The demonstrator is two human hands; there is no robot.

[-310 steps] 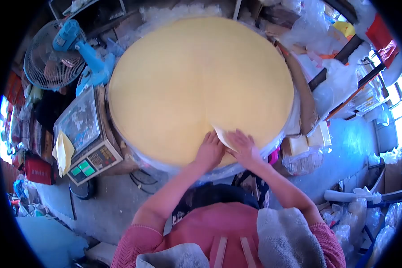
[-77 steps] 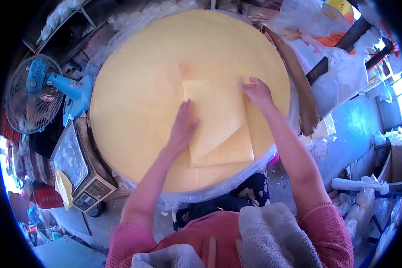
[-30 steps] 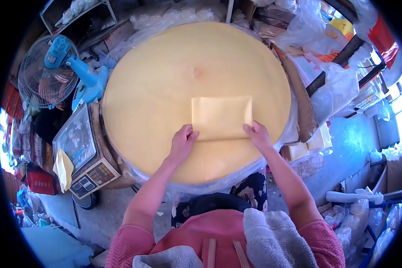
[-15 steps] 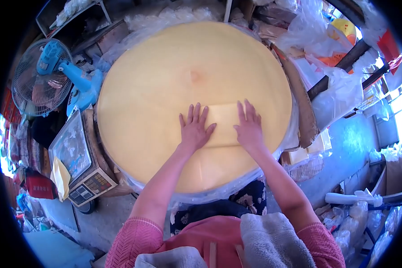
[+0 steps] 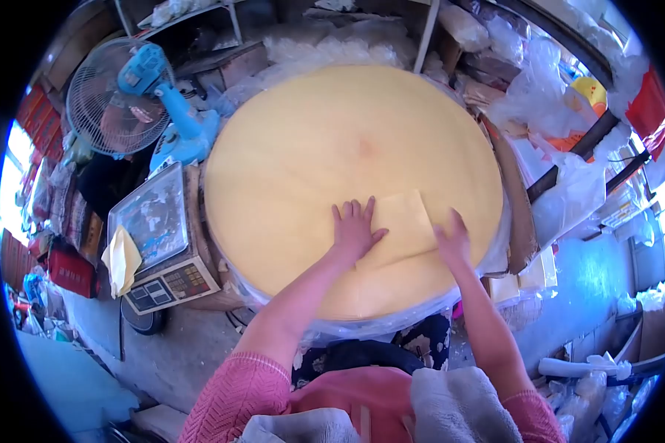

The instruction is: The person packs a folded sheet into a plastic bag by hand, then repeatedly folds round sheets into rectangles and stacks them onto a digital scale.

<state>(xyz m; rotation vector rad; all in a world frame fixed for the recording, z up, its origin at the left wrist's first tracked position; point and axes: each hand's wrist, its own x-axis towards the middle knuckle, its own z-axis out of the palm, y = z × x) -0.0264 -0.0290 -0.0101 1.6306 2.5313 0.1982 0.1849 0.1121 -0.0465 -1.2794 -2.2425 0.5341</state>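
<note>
A big round pale-yellow surface (image 5: 295, 140), like a smooth thin sheet or a stack of sheets, is spread out in front of me. On its near right part lies a flat rectangular folded piece (image 5: 403, 218) of the same colour. My left hand (image 5: 355, 232) rests palm down at the left end of this piece, fingers spread. Beside its right edge is my right hand (image 5: 453, 240), slightly blurred, thumb apart from the fingers. Nothing shows in its grasp. Whether its fingertips touch the folded edge I cannot tell.
At the left stand a blue fan (image 5: 177, 111) and a weighing scale (image 5: 155, 229) with a crumpled yellow piece (image 5: 123, 260) on its corner. Clear plastic (image 5: 436, 301) lines the round surface's near rim. Cardboard (image 5: 513, 221) and plastic bags (image 5: 569, 184) crowd the right side.
My right hand has come off the folded piece to its right edge. The folded piece now lies slightly tilted. My left hand remains at its left end. The whole view has shifted.
</note>
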